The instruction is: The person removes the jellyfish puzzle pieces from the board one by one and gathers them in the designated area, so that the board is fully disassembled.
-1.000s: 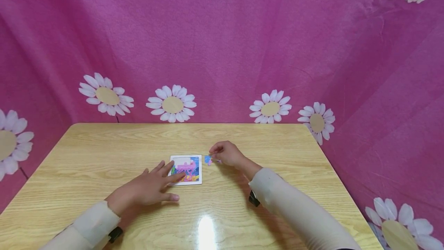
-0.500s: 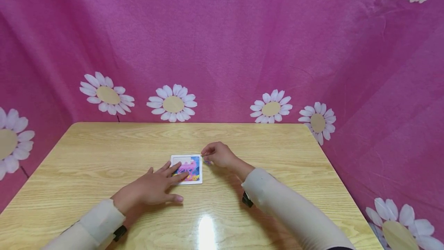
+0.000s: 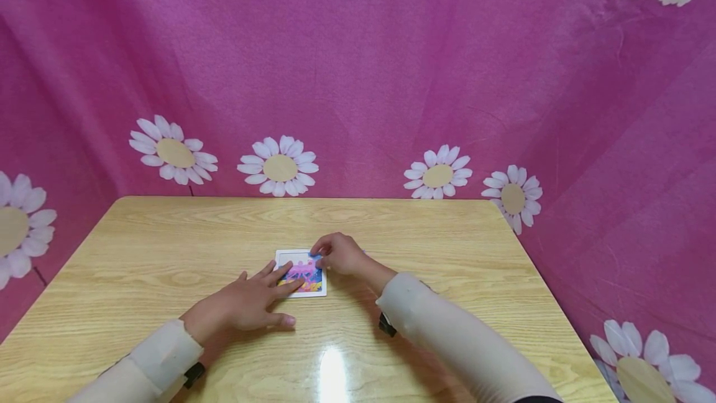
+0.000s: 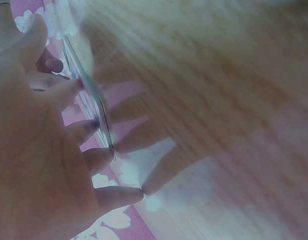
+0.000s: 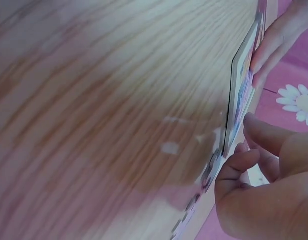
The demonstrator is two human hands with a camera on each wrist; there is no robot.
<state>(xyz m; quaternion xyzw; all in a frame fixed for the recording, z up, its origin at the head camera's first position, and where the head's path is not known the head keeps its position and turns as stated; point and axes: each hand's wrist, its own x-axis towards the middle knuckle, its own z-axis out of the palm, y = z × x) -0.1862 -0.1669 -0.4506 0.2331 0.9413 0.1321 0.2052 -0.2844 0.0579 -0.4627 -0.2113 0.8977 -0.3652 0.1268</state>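
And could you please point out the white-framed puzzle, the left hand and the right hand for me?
White-framed puzzle (image 3: 324, 284), head view: right side of its rim.
Left hand (image 3: 248, 301), head view: back of the hand.
Right hand (image 3: 343, 255), head view: back of the hand.

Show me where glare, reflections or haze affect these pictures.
Head view: a white glare streak on the near part of the table; left wrist view: pale and hazy, the left hand partly mirrored in the glossy surface; right wrist view: soft, with pinkish sheen and a darker patch near the right hand.
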